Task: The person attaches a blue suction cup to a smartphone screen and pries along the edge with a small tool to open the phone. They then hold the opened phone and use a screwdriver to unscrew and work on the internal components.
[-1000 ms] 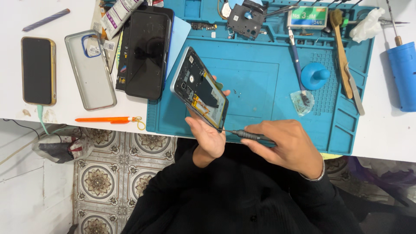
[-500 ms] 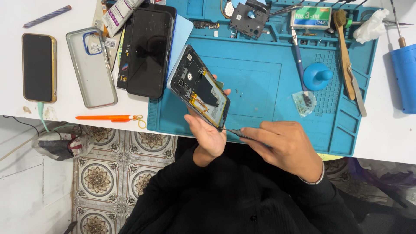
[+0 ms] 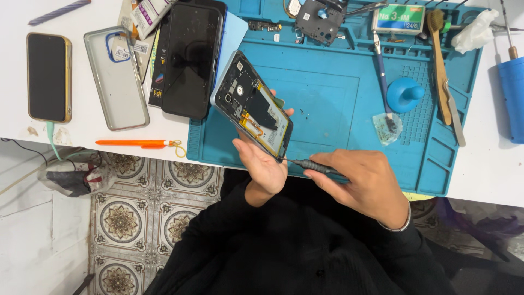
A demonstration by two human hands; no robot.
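Gripping the opened phone (image 3: pixel 252 104) by its lower edge, my left hand (image 3: pixel 265 166) tilts it above the blue mat (image 3: pixel 327 104). My right hand (image 3: pixel 365 183) pinches a screwdriver (image 3: pixel 308 163), tip at the frame. Light, rigid, fragile inside; I'd judge edges are the safest hold.

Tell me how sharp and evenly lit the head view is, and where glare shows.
Head view: sharp and evenly lit across the blue mat; soft reflections on the black phone screen; the opened phone, left hand, right hand and screwdriver show no motion blur.
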